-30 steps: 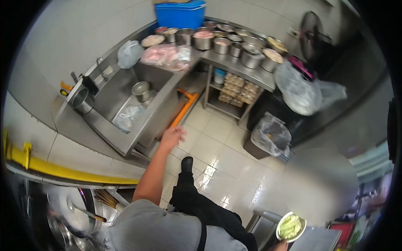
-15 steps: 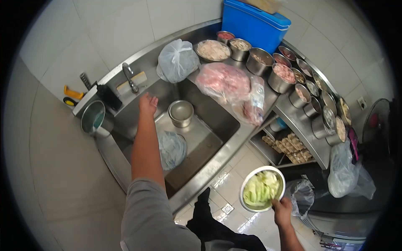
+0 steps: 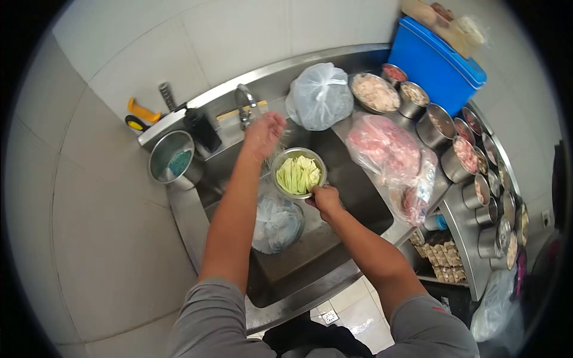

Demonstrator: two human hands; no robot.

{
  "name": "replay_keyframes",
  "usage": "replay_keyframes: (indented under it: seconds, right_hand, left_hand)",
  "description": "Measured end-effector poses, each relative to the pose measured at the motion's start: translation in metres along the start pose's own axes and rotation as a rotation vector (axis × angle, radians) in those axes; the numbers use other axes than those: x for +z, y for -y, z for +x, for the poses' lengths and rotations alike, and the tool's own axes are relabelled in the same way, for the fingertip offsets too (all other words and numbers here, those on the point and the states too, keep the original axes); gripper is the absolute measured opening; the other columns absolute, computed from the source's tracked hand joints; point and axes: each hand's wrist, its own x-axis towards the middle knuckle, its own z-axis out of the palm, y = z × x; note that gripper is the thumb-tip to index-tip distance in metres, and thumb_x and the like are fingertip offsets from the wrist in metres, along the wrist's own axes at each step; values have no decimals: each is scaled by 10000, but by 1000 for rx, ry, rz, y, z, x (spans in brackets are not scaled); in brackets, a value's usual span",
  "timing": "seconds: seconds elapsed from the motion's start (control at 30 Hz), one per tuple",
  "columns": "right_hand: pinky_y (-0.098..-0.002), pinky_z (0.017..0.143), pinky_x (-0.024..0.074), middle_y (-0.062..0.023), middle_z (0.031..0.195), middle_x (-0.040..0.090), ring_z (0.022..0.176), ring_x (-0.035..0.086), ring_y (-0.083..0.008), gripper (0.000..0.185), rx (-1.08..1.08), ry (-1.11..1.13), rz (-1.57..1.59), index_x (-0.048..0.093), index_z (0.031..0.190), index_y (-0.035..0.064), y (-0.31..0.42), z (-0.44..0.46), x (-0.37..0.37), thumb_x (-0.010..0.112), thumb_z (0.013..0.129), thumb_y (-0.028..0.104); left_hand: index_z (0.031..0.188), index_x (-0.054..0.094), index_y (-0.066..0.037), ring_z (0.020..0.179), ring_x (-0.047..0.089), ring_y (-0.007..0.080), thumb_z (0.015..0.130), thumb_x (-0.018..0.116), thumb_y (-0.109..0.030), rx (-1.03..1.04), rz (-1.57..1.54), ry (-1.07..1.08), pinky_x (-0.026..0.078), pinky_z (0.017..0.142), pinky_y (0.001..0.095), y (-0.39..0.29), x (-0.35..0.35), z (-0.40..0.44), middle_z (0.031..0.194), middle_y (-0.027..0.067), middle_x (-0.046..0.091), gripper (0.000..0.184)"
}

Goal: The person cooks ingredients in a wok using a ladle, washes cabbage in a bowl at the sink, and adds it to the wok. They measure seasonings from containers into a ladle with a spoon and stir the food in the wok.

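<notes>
right hand at centre of frame, closed on lower right rim of bowl. pale green vegetable pieces inside. bowl is held over sink, centre of frame. left hand at upper middle, open, fingers loosely bent, just beside faucet. plastic bag in sink, slightly lower left of bowl.
</notes>
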Motion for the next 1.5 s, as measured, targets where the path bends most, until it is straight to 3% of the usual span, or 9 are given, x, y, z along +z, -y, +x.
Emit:
replay_keyframes:
  seconds: [0.2, 0.3, 0.53, 0.67, 0.83, 1.0, 1.13, 1.4, 1.5]
  right_hand:
    - [-324, 639, 570, -121, 873, 639, 742, 646, -201, 141, 24, 196, 76, 584, 928, -32, 3, -5, 60, 526, 848, 69]
    - [-316, 627, 572, -112, 842, 645, 726, 648, -192, 133, -24, 151, -5, 602, 910, -23, 4, -7, 65, 529, 844, 67]
    - [-304, 591, 576, -132, 865, 639, 722, 646, -198, 141, -11, 170, 37, 600, 910, -38, -6, -18, 63, 525, 832, 53]
    - [-315, 601, 578, -140, 873, 632, 733, 644, -208, 146, -20, 88, 54, 599, 908, -52, 1, -21, 54, 521, 827, 41]
    - [-329, 616, 579, -125, 868, 629, 744, 640, -208, 145, -34, 161, -24, 606, 904, -44, 3, -31, 46, 518, 818, 33]
    - [-333, 619, 574, -124, 881, 636, 750, 641, -203, 141, -23, 144, -31, 613, 898, -35, -2, -22, 38, 517, 823, 35]
    - [-335, 633, 571, -120, 883, 638, 745, 640, -205, 148, -56, 135, 1, 612, 914, -31, 1, -19, 35, 508, 830, 33]
    - [-310, 637, 564, -117, 926, 637, 727, 642, -189, 150, -67, 178, 115, 592, 970, -16, -8, -28, 46, 515, 855, 43]
    - [-302, 631, 565, -116, 915, 642, 742, 649, -191, 138, -5, 97, 185, 589, 959, -11, 5, -39, 44, 515, 855, 39]
  left_hand:
    - [1205, 598, -149, 1199, 477, 312, 770, 700, -291, 464, 2084, -50, 435, 932, 410, 44, 4, -103, 1392, 158, 426, 468]
    - [1184, 617, -187, 1271, 360, 362, 687, 749, -282, 394, 2033, -67, 381, 1001, 427, 39, 15, -115, 1453, 170, 287, 523]
    - [1017, 670, -119, 991, 563, 355, 630, 671, -95, 253, 1719, 130, 423, 926, 423, 35, -37, -80, 931, 153, 590, 388]
    - [1102, 633, -129, 1058, 540, 353, 631, 692, -119, 490, 1674, 281, 425, 935, 404, 48, -25, -93, 1010, 160, 571, 475]
    - [1283, 487, -127, 1150, 487, 351, 609, 748, -185, 110, 1924, -20, 422, 969, 393, 40, 27, -120, 1226, 177, 488, 726]
    - [1032, 655, -66, 1039, 557, 338, 665, 606, -30, 383, 1586, 203, 449, 913, 416, 53, -21, -90, 1064, 155, 601, 372]
    - [1060, 656, -62, 1069, 542, 367, 650, 618, -37, 572, 1529, 186, 434, 934, 416, 44, 0, -108, 1087, 181, 598, 412]
    - [1304, 470, -51, 1164, 470, 400, 604, 771, -328, -58, 1673, -416, 387, 1004, 426, 65, 38, -114, 1252, 249, 488, 811]
    - [1303, 481, -76, 1165, 464, 412, 576, 789, -337, 77, 1719, -45, 392, 997, 426, 64, 15, -106, 1255, 241, 481, 832]
